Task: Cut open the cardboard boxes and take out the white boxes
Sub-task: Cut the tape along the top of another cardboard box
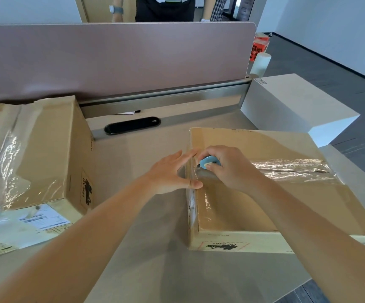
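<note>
A beige desk (138,215) runs up to a mauve divider panel (111,60) at the far side. On the right lies a taped cardboard box (264,206); a second cardboard box (31,149) sits at the left. The right hand (225,169) curls round a small blue cutter (209,162) at the near box's left top edge. The left hand (172,173), fingers spread, presses that box's left side.

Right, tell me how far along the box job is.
Done: a white box stands on the desk, though from which carton is unclear. In hand: the right hand holds a blue cutter at the right carton's tape, the left hand bracing its edge. Left: the left carton looks taped.
</note>
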`<state>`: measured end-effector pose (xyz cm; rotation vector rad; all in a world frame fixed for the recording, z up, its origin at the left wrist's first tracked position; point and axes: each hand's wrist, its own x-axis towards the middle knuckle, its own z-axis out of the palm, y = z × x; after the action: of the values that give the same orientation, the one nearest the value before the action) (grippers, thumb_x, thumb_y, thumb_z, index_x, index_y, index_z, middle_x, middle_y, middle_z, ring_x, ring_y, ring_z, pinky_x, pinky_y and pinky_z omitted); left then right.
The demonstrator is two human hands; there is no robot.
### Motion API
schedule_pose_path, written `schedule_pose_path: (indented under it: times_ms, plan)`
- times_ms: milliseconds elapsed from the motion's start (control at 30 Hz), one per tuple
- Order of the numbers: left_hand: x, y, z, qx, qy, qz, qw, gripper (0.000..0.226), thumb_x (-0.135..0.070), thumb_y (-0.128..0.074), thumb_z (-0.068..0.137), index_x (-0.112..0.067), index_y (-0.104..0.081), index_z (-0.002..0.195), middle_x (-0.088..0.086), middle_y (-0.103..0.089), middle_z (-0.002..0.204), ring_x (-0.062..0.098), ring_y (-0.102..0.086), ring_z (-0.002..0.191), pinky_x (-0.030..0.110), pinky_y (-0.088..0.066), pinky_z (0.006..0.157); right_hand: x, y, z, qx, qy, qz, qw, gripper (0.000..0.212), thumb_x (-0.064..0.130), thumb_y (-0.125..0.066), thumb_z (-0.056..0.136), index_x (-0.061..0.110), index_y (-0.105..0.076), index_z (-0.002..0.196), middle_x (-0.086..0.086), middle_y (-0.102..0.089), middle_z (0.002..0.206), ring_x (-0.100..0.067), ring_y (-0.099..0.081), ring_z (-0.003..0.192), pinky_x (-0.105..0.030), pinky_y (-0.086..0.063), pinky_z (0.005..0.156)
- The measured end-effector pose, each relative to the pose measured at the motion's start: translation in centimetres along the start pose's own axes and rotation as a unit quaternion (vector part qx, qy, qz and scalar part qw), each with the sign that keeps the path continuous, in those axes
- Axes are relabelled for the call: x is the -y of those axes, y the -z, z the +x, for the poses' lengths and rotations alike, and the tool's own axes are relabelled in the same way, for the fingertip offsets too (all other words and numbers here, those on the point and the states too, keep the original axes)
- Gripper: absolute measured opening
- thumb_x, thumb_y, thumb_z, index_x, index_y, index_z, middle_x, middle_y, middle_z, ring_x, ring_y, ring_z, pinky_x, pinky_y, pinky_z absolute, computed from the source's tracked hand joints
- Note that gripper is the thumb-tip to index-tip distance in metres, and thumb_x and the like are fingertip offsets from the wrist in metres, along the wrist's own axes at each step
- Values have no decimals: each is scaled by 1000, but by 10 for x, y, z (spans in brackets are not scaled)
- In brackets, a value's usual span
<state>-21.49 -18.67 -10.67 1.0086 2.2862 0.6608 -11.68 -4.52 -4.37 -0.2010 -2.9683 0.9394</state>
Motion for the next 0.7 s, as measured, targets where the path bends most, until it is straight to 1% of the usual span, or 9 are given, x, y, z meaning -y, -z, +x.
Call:
schedule_pose_path:
  times_ms: [67,133,233,333,400,467,533,633,700]
  plan:
    - [0,0,0,1,3,0,1000,111,-87,-42,43,-54,1,140,0,-8,157,17,0,145,47,-9,116,0,-1,-1,-4,7,-1,1000,22,6,-50,90,12,-62,107,3,-56,101,-12,-47,88,-9,-33,66]
    - [0,-1,1,2,6,2,1000,111,-86,-45,45,-53,2,141,-1,-7,158,17,0,145,47,-9,116,0,-3,-3,-13,8,6,1000,22,6,-50,90,12,-62,107,5,-55,99,-10,-48,88,-12,-34,66]
    - [1,-2,1,1,5,0,1000,111,-88,-44,45,-53,1,141,-3,-6,158,17,0,145,49,-9,116,-3,-7,-5,-43,1,35,998,21,7,-52,89,13,-63,106,9,-54,96,-8,-48,88,-2,-32,68]
    - [0,-2,0,2,8,-12,1000,112,-86,-43,45,-52,1,141,-3,-6,158,16,0,145,49,-9,116,-4,-11,-8,-65,-2,51,997,20,7,-54,89,13,-63,106,7,-57,96,-9,-50,87,-2,-33,69]
    - [-2,-2,-1,2,11,-18,1000,111,-84,-48,48,-50,0,142,-3,-7,158,16,-1,145,50,-10,116,-4,-11,-8,-61,8,43,997,21,7,-53,89,13,-63,107,3,-61,102,-8,-49,89,-8,-34,67]
    - [-6,0,-3,3,10,-19,1000,107,-77,-55,56,-48,-2,144,-3,-7,157,15,-1,145,48,-9,116,-4,-8,-7,-41,16,22,999,22,7,-51,90,13,-62,108,-1,-62,108,-9,-48,90,-16,-33,74]
    - [-9,3,-6,7,7,-18,1000,102,-71,-61,64,-47,-4,144,-1,-8,157,14,-1,145,47,-9,116,-3,-4,-4,-11,24,-10,1000,24,7,-49,91,13,-62,110,-3,-61,111,-11,-46,91,-20,-32,79]
    - [-11,5,-10,11,16,-17,1000,100,-69,-62,64,-50,-4,143,-2,-6,158,14,2,145,46,-8,116,-6,3,-1,15,28,-58,998,25,7,-48,92,13,-60,113,-3,-59,114,-15,-47,95,-24,-33,83]
    - [-13,5,-11,11,24,-21,999,102,-70,-58,58,-51,-3,142,-3,-5,158,14,2,145,45,-7,117,-9,5,-2,24,28,-85,996,24,7,-49,91,14,-60,111,-4,-60,113,-20,-51,99,-26,-35,84]
